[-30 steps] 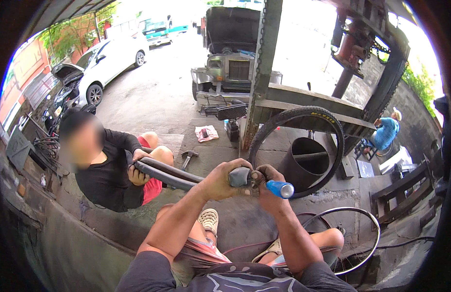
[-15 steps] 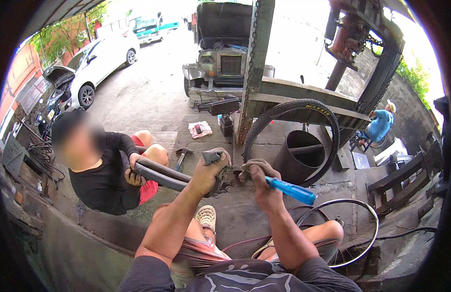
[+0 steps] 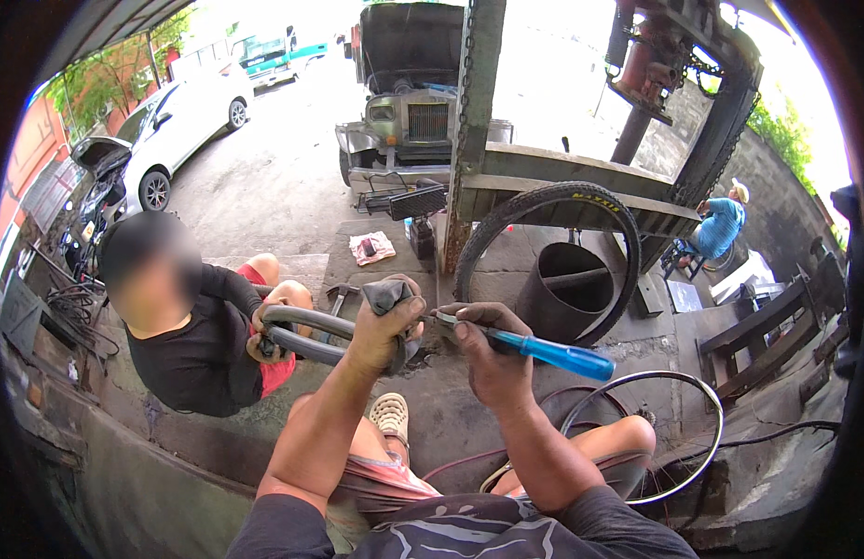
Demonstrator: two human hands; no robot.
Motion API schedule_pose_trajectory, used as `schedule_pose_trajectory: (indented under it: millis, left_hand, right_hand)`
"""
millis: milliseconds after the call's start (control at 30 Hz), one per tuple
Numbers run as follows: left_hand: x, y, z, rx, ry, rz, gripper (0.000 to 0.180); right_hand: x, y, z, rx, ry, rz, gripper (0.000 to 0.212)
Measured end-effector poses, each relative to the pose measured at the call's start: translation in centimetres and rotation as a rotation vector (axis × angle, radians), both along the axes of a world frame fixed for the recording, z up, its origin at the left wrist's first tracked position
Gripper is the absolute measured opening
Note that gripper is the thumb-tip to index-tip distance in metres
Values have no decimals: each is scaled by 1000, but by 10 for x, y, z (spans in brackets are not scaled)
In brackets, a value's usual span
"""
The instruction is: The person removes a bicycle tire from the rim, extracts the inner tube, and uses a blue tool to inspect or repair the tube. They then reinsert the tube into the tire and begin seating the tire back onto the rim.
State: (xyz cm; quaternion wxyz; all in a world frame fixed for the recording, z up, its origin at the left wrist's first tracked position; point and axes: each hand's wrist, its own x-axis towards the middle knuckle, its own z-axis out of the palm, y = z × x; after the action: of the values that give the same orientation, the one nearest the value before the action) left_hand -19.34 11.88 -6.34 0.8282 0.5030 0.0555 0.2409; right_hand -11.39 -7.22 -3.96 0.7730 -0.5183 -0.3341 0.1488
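My left hand is closed around a dark grey rubber inner tube. A folded bit of the tube bulges out over my thumb, and the rest loops left to a co-worker's hands. In my right hand is a screwdriver with a translucent blue handle pointing right. Its shaft is mostly hidden by my fingers, and a short grey tip shows close to my left hand. I cannot tell whether that tip touches the tube.
A bicycle tyre leans around a dark metal cylinder ahead. Right of my knee lies a bare wheel rim. On the ground are a hammer and a pink cloth. A co-worker sits at left; another person is far right.
My hands have shifted slightly left in the view, and the screwdriver has turned a little flatter. The co-worker's hands have moved slightly, and the tube loop looks wider.
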Motion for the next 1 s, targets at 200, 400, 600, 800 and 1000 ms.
schedule_pose_trajectory:
  millis: [200, 400, 600, 800, 1000]
  left_hand:
    - [1, -7, 5, -83, -33, 52, 25]
    - [3, -9, 6, -98, -61, 71, 25]
    - [0, -11, 11, -113, -61, 109, 23]
    - [-1, -11, 11, -113, -49, 120, 24]
    - [-2, -9, 8, -124, -97, 120, 23]
  right_hand:
    - [-15, 13, 4, 144, -139, -45, 12]
    - [-14, 20, -1, 157, -175, -73, 13]
    - [-16, 24, 1, 173, -180, -65, 12]
    - [-17, 23, 2, 134, -193, -61, 12]
    - [-19, 26, 0, 156, -225, -61, 13]
